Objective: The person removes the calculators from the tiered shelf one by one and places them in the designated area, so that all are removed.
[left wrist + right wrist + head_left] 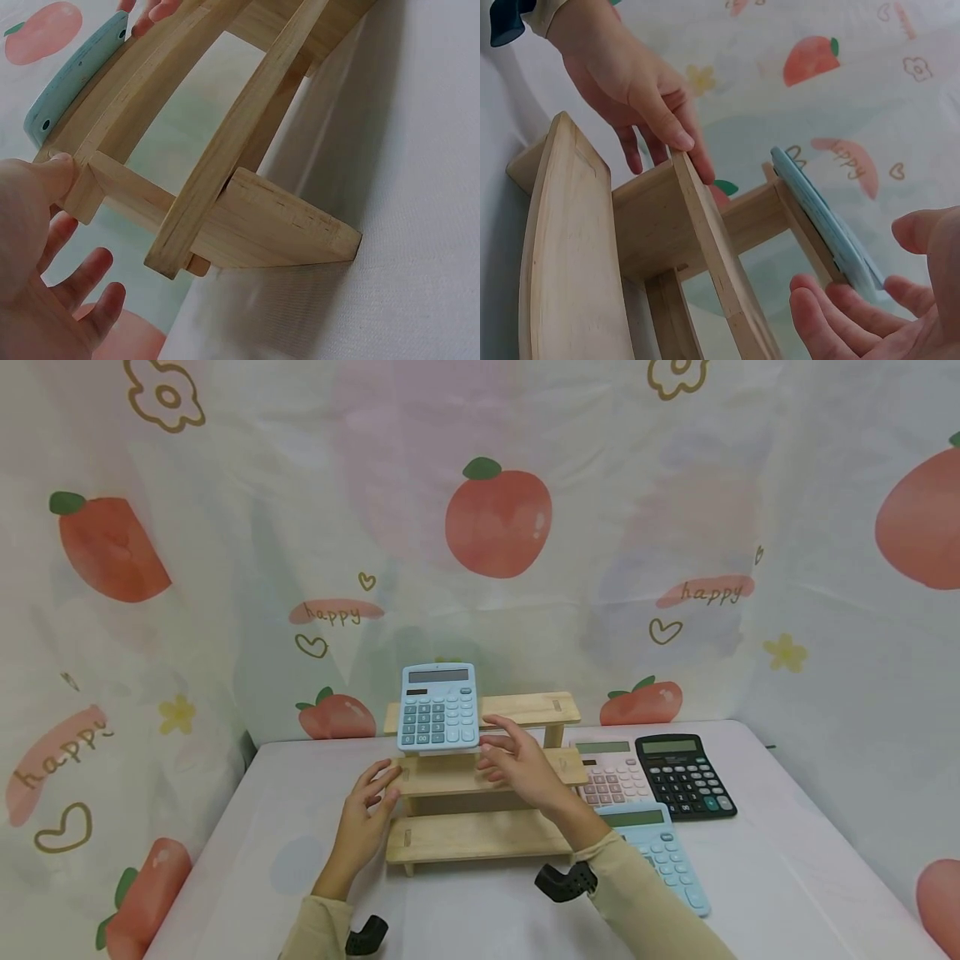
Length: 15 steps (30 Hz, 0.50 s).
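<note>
A light blue calculator leans upright on the top tier of a three-tier wooden rack, its keys facing forward. My left hand holds the left end of the middle shelf, with the thumb and index finger at the board's edge in the left wrist view. The other fingers of that hand are loosely bent. Beside the calculator's lower right corner is my right hand, fingers loosely bent and apart, fingertips close to the calculator's edge. In the right wrist view, the blue calculator shows edge-on.
Right of the rack lie a pink calculator, a black calculator and a second blue calculator, partly behind the right forearm. All rest on a white-covered table. A fruit-printed cloth hangs behind and at the sides.
</note>
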Available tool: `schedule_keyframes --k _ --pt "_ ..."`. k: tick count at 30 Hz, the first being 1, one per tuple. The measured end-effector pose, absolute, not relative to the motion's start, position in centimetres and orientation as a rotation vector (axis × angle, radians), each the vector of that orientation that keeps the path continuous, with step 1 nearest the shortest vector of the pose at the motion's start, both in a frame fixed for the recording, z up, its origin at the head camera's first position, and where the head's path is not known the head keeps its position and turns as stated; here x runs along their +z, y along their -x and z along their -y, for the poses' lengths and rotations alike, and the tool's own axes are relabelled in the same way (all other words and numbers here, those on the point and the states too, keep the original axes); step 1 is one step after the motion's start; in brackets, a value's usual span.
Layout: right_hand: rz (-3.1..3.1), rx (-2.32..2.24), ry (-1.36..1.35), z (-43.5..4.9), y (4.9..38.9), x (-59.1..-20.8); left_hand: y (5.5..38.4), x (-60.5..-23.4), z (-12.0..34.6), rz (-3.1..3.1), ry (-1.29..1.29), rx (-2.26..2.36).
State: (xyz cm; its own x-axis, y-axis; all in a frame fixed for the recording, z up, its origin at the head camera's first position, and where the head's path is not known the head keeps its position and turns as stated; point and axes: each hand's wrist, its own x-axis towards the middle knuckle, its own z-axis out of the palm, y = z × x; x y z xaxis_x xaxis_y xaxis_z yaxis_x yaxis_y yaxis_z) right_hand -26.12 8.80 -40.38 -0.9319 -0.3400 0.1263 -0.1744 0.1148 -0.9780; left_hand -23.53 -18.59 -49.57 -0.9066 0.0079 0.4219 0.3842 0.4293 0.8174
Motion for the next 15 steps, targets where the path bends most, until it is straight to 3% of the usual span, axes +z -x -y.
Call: schedule_keyframes --k 15 --pt "-2.213 -1.961 0.489 -7.89 27.09 -40.36 23.55 -49.64 18.62 2.337 0.329 -1.466"
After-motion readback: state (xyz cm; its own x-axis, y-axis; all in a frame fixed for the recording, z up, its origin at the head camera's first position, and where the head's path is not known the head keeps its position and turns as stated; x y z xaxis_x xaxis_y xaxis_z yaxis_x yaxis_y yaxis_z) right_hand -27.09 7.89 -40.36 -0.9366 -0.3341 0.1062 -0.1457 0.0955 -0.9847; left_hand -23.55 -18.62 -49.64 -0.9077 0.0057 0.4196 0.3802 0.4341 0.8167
